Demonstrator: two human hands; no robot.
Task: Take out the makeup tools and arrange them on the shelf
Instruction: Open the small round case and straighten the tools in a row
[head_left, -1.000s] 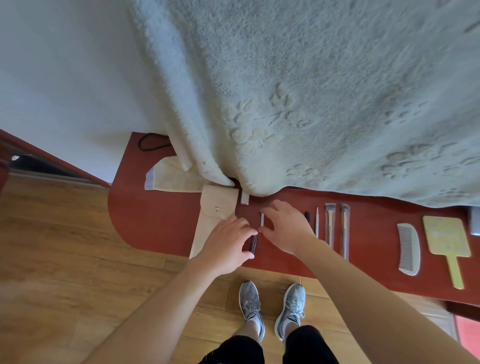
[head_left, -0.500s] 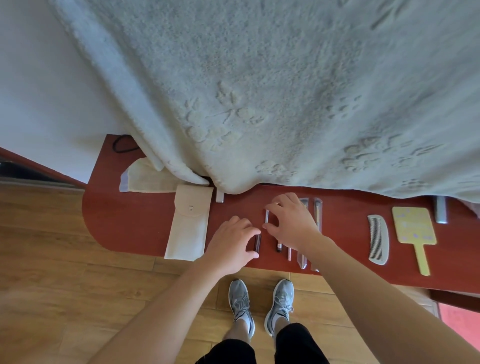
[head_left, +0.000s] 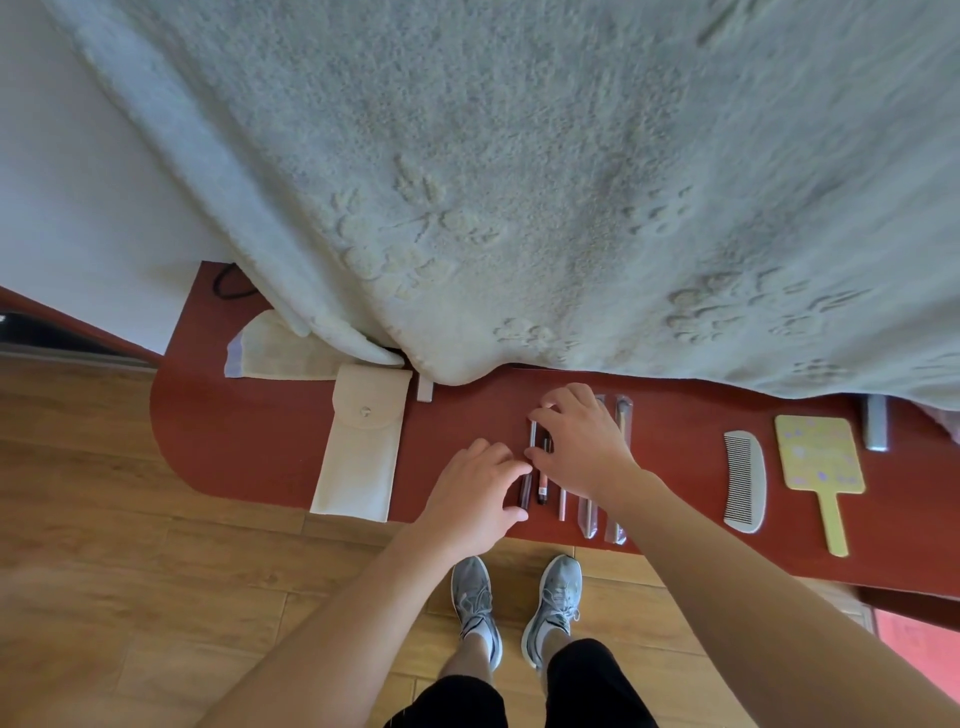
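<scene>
- Hands meet over the middle of the red shelf (head_left: 249, 447), both on one dark makeup pen (head_left: 526, 491) that lies flat, pointing from the front edge towards the back.
- The left hand (head_left: 480, 493) is curled, with its fingertips against the pen's dark lower barrel from the left and its thumb near the pen's front end.
- The right hand (head_left: 579, 441) arches over from the right. Its forefinger is bent onto the top of the silver upper part and its thumb touches the pen lower down (a light pinch, as far as the view shows).
- Just right of the pen, and parallel to it, lie a second pencil (head_left: 543, 486), a thin pink stick (head_left: 562, 506) and two brushes in clear sleeves (head_left: 587, 517). The right hand and wrist cover their middles.
- A cream snap pouch (head_left: 361, 457) lies flat to the left of the left hand, apart from it. Behind the pouch, a pale cloth bag (head_left: 275, 356) is partly under the blanket.
- A white comb (head_left: 745, 480) and a yellow hand mirror (head_left: 820, 460) lie well to the right, side by side.
- A fleece blanket (head_left: 519, 182) with paw prints hangs over the shelf's back edge.
- Grey sneakers (head_left: 474, 597) stand on the wooden floor (head_left: 130, 519), below the front edge.
</scene>
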